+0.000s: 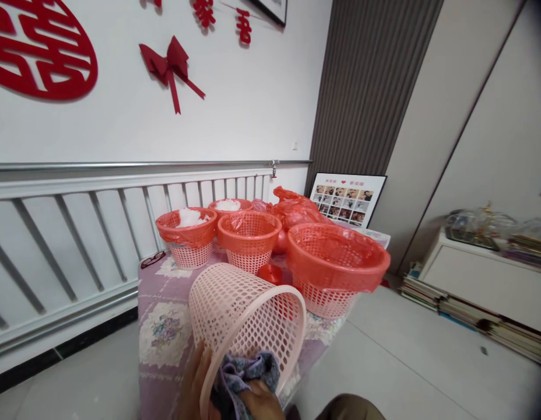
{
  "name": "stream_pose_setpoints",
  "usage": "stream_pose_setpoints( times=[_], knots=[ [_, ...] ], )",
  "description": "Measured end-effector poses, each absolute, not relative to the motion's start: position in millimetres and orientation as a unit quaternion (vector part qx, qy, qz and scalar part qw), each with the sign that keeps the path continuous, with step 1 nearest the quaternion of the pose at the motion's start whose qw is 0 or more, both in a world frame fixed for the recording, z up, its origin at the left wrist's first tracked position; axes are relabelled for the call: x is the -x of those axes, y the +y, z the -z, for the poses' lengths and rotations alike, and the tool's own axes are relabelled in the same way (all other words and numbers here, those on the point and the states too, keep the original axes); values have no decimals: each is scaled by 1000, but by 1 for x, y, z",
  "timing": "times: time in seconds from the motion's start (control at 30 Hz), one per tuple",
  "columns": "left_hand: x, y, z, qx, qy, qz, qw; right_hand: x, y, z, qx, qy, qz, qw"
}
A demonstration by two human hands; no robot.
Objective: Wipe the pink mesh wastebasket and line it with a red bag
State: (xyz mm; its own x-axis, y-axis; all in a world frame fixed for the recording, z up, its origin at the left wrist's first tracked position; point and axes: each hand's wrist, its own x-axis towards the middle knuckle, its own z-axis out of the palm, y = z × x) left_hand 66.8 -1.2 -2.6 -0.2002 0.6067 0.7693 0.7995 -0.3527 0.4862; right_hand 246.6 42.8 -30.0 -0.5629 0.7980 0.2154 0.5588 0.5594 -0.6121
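A pale pink perforated plastic wastebasket lies tilted on its side on the table, its mouth facing me and to the right. My left hand grips it near the lower left of the rim, fingers against the outer wall. My right hand is at the basket's mouth, closed on a grey cloth with purple edging. The cloth is bunched against the inside of the lower wall. Part of my right fingers is hidden by its folds.
Behind stand a large red-lined basket, a smaller one, and two holding white material. A red plastic bag, red ribbon roll and glasses share the flowered tablecloth. A radiator is left.
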Motion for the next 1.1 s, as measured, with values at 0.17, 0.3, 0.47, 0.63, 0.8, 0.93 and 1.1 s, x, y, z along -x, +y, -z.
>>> stream_pose_setpoints(
  times=[0.17,0.3,0.47,0.63,0.8,0.93,1.1],
  knots=[
    [-61,-6,-8,656,-548,517,47,-275,53,-27,389,-821,-245,339],
    [-64,-10,-19,642,-577,502,47,-288,88,-76,444,-828,-71,335],
    [-70,-9,-26,661,-567,488,58,-287,117,-70,521,-832,25,187],
    [-76,-5,-29,670,-561,484,51,-264,105,-41,543,-834,-8,98],
    [-73,-7,-27,661,-565,491,45,-232,65,-25,548,-828,-88,80],
    [-69,-9,-22,662,-560,497,36,-221,44,-27,493,-827,-217,160],
    [-70,-7,-17,648,-570,504,30,-217,86,-71,444,-808,-270,279]
  ],
)
